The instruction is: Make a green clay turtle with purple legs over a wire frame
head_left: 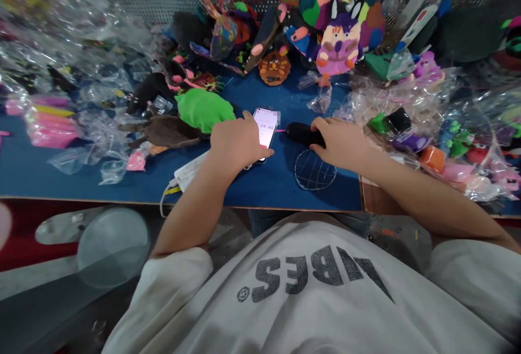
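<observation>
My left hand is closed on a phone on the blue table. Its thumb lies across the lower end of the lit screen, which shows a timer. A smooth black oblong lump, probably modelling clay, lies under my right hand. The fingers and thumb are curled round its right end. A thin pink stick touches or lies near the lump's left tip. Just below is an oval wire mesh, lying flat. Beside my left hand rests a green ridged oval piece.
Colourful clay animals, among them a purple-eared figure and a brown lion face, stand along the back. Plastic bags of clay crowd the right; more bags cover the left. A white power bank with a cable lies near the front edge.
</observation>
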Available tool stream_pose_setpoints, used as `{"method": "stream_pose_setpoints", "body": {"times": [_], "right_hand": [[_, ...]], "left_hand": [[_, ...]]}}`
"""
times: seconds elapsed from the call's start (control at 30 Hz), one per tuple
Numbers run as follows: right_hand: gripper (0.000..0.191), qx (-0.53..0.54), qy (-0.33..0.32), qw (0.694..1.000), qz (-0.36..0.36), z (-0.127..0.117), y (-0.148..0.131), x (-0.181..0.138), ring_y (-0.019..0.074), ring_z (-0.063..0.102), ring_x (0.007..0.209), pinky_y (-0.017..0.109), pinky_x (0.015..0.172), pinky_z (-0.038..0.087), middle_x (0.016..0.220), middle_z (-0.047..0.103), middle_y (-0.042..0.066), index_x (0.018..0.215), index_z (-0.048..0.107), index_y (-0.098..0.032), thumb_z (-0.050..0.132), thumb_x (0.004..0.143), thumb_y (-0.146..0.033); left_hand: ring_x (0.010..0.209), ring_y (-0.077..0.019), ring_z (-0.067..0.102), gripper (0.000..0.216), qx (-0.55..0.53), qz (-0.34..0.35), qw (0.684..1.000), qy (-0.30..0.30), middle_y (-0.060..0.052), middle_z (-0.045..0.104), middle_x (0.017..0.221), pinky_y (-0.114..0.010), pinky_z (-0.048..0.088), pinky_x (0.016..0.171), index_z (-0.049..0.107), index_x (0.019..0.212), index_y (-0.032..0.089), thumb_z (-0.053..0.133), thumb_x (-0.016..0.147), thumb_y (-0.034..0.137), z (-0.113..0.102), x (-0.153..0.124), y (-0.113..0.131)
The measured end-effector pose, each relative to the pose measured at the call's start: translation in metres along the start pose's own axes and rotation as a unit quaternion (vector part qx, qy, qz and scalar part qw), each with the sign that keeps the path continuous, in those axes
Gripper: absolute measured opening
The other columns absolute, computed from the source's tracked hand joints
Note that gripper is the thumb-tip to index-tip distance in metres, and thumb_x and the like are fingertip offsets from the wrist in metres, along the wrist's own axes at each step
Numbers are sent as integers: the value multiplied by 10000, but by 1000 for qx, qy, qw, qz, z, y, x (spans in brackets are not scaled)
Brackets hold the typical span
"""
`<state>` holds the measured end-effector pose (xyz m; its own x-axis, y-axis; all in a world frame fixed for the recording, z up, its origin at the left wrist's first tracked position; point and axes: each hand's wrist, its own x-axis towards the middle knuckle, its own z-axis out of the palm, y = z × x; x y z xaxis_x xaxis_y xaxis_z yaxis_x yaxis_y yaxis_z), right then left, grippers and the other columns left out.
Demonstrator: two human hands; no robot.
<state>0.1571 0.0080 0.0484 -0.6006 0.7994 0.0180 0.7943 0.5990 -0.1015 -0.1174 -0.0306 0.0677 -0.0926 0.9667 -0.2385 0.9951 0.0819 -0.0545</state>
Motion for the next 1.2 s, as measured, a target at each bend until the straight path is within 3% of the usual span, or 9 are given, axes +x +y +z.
{"method": "stream_pose_setpoints", "body": {"times": [0.17,0.4,0.63,0.83,1.07,1.2], "right_hand": [[423,-12,10,999,-36,0,-2,4,416,721,1218,536,976,565,1326,757,169,1385,638,-195,665,1022,-411],[410,-34,1,999,2,-4,-5,13,393,771,991,491,789,556,1221,801,144,1343,676,-218,675,1015,-464],[432,-34,13,999,39,-1,-9,45,420,774,1065,506,820,572,1254,798,180,1361,684,-189,695,973,-379],[430,-35,27,999,32,6,-11,64,377,759,1034,517,902,561,1250,800,174,1351,694,-188,706,956,-357],[473,115,19,993,-6,19,-25,91,350,736,1122,459,894,566,1258,785,121,1376,595,-214,731,930,-292],[558,161,51,986,-14,19,-26,91,328,711,1151,459,934,579,1435,684,165,1425,522,-195,686,893,-171]], "left_hand": [[1068,-552,768,1139,-43,8,998,50,-304,788,1172,-612,591,942,481,1610,94,913,700,628,7,0,-1],[1088,-534,759,1133,-83,-13,995,62,-274,785,1148,-619,577,989,420,1621,112,885,711,602,8,3,-6],[1148,-535,749,1041,-126,-36,989,65,-280,757,1233,-639,554,1032,434,1569,145,844,747,635,8,-2,-9],[1046,-481,773,934,-132,-36,986,96,-222,769,1157,-571,586,949,476,1482,166,817,763,655,7,-7,-13],[1089,-461,771,947,-144,-33,982,118,-194,777,1139,-545,568,997,460,1529,189,833,791,651,10,-18,-6],[1062,-449,781,934,-136,-8,983,124,-177,810,1105,-527,569,960,539,1528,204,862,793,682,9,-19,-11]]}}
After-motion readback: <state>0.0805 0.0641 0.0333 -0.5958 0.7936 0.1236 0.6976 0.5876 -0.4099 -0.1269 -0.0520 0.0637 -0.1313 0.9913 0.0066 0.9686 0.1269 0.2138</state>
